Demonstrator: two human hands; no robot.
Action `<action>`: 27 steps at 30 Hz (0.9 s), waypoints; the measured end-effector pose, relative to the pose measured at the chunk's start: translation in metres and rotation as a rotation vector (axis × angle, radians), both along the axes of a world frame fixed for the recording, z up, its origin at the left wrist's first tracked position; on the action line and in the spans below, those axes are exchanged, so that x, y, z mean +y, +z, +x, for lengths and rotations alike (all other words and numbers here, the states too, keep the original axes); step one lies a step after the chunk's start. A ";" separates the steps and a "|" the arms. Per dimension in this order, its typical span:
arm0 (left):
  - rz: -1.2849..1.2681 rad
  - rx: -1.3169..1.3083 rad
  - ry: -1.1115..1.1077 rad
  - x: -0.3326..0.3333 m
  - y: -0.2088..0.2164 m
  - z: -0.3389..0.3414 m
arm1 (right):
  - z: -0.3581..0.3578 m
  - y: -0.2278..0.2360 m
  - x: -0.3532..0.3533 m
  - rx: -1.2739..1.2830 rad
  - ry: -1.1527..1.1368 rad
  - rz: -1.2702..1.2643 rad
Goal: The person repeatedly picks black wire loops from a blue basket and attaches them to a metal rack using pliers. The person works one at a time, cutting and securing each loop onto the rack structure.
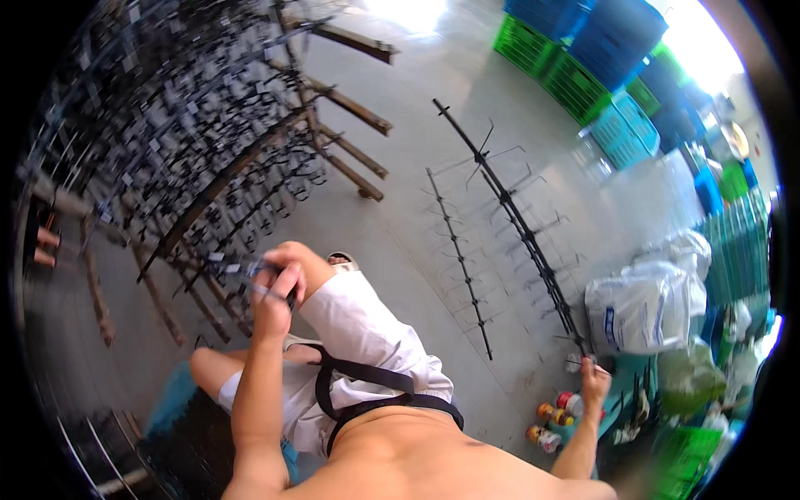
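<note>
My right hand is closed round the near end of a long black rod with thin wire hooks sticking out on both sides. The rod slants away over the grey floor. To its left is a thinner dark rod shape with short side arms; whether it lies on the floor I cannot tell. Over my bent knee, my left hand is closed on a small dark thing, smeared by motion, so its kind does not show. Just beyond that hand hang many small dark parts on a rack.
Brown beams jut from the rack. Green crates, a light-blue basket and white plastic bags line the right side. Several bottles or cans stand near my right forearm. A dark heap in blue-green sheeting lies at lower left.
</note>
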State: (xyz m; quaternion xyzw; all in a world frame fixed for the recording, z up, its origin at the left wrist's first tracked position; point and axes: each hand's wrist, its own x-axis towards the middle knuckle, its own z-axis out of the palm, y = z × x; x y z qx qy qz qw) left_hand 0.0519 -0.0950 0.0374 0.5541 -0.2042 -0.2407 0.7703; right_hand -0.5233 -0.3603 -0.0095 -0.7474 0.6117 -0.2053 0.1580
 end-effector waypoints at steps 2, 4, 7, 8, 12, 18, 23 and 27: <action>-0.017 -0.105 0.056 0.008 0.006 0.020 | 0.017 0.050 -0.023 -0.017 0.196 -0.102; -0.023 -0.133 0.101 0.009 0.021 0.034 | 0.036 0.090 -0.044 0.086 0.319 -0.226; -0.043 0.012 0.339 0.051 0.032 0.058 | 0.121 0.122 -0.086 0.057 0.479 -0.200; -0.065 0.056 0.376 0.072 0.029 0.064 | 0.155 0.136 -0.097 0.136 0.583 -0.256; -0.132 0.167 0.442 0.166 0.001 0.061 | 0.312 0.146 -0.120 -0.069 0.998 -0.375; -0.176 0.285 0.403 0.245 -0.047 0.022 | 0.497 0.155 -0.100 0.260 1.298 -0.149; -0.287 0.426 0.457 0.252 -0.072 0.024 | 0.583 0.124 -0.103 0.461 1.411 0.030; -0.224 0.520 0.600 0.243 -0.069 0.038 | 0.614 0.087 -0.116 0.526 1.387 0.074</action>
